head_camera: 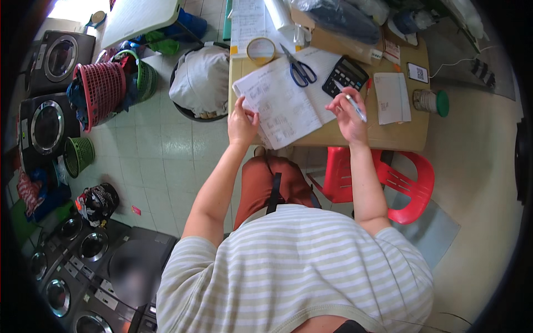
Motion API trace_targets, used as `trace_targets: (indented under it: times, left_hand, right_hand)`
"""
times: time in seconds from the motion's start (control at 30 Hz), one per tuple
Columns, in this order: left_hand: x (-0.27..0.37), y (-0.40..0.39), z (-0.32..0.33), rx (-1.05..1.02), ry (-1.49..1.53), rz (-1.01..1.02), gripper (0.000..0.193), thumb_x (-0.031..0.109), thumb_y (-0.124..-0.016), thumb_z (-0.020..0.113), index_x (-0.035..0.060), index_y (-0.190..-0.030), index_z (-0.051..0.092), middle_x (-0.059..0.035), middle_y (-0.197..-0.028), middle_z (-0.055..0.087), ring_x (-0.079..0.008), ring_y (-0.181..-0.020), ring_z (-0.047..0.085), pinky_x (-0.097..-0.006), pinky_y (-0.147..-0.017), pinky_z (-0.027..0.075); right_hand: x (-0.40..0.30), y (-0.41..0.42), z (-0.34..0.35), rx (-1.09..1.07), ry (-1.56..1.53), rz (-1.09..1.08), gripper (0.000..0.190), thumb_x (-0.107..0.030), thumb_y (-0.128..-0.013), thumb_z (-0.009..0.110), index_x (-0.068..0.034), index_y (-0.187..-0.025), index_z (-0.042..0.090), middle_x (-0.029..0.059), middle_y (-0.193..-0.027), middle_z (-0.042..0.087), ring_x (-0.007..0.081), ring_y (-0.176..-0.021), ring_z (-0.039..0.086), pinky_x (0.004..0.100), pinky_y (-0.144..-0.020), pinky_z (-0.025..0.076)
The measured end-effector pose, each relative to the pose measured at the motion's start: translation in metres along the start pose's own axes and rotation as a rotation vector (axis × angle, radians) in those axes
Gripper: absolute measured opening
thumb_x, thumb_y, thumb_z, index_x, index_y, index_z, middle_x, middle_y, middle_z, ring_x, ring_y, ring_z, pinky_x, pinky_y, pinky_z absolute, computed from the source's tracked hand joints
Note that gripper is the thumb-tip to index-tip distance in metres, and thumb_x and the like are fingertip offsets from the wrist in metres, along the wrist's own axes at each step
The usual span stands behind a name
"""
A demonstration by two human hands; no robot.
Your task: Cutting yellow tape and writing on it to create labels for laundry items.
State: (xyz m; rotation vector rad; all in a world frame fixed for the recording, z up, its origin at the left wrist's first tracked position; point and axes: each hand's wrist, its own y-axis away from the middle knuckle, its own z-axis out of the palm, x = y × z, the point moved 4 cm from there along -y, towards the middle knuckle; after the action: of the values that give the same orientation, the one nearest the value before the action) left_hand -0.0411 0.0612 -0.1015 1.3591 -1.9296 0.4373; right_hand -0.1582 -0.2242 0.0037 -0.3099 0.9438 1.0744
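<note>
An open notebook (283,106) with handwriting lies slanted at the desk's front edge. My left hand (242,123) rests at its left edge, thumb and forefinger apart over the paper. Between the fingers of my right hand (349,118) is a pen (356,109), raised over the notebook's right side and pointing towards the black calculator (344,77). Scissors with dark blue handles (303,73) lie across the top of the pages. Beyond the notebook's upper left corner sits a roll of tape (261,50).
The desk (391,135) also bears a small notepad (392,98), a phone (417,73), a green-lidded jar (431,103) and a cardboard box (333,43). A red plastic chair (339,179) stands by its front. Laundry baskets (100,95) and front-loading machines (48,127) are to the left.
</note>
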Motion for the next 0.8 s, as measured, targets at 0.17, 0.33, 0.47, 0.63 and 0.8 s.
trace_targets:
  times: [0.17,0.33,0.47,0.63,0.8]
  left_hand:
    - [-0.004,0.003,0.002,0.094,0.125,0.104,0.066,0.013,-0.081,0.073,0.0059,-0.136,0.039,-0.0005,-0.077,0.065,-0.0195,-0.069,0.060,-0.0365,-0.081,0.046]
    - [-0.004,0.013,0.004,0.217,-0.041,0.312,0.050,0.013,-0.083,0.071,0.0104,-0.129,0.049,0.0000,-0.085,0.065,-0.0212,-0.078,0.061,-0.0363,-0.083,0.045]
    - [0.005,0.010,0.002,0.215,-0.170,0.395,0.043,0.018,-0.085,0.067,0.0140,-0.127,0.057,-0.0051,-0.110,0.062,-0.0260,-0.102,0.057,-0.0382,-0.091,0.043]
    - [0.008,0.006,-0.009,0.125,-0.336,0.393,0.048,0.028,-0.085,0.066,0.0145,-0.130,0.059,-0.0063,-0.126,0.057,-0.0270,-0.121,0.049,-0.0417,-0.101,0.037]
    - [0.003,-0.003,-0.017,0.020,-0.342,0.512,0.055,0.043,-0.083,0.068,0.0139,-0.129,0.060,-0.0050,-0.127,0.057,-0.0255,-0.124,0.047,-0.0412,-0.104,0.031]
  right_hand:
    - [0.053,-0.022,-0.010,-0.233,0.215,0.027,0.051,-0.050,-0.103,0.046,-0.005,-0.085,0.061,-0.0007,-0.060,0.051,0.0100,-0.058,0.052,0.0321,-0.073,0.050]
    - [0.104,-0.012,0.010,-0.138,0.298,0.036,0.058,-0.055,-0.102,0.041,-0.001,-0.101,0.062,0.0047,-0.081,0.059,0.0158,-0.084,0.059,0.0331,-0.086,0.050]
    - [0.134,-0.015,-0.018,-0.183,0.325,-0.002,0.057,-0.054,-0.103,0.040,-0.001,-0.101,0.062,0.0052,-0.078,0.059,0.0161,-0.080,0.059,0.0357,-0.086,0.051]
    - [0.137,-0.013,-0.027,-0.219,0.015,0.053,0.059,-0.054,-0.103,0.039,0.000,-0.102,0.062,0.0068,-0.074,0.058,0.0180,-0.073,0.059,0.0401,-0.085,0.053]
    - [0.130,-0.009,-0.012,-0.053,0.182,-0.051,0.057,-0.053,-0.102,0.042,0.001,-0.104,0.062,0.0038,-0.073,0.057,0.0167,-0.072,0.058,0.0444,-0.089,0.053]
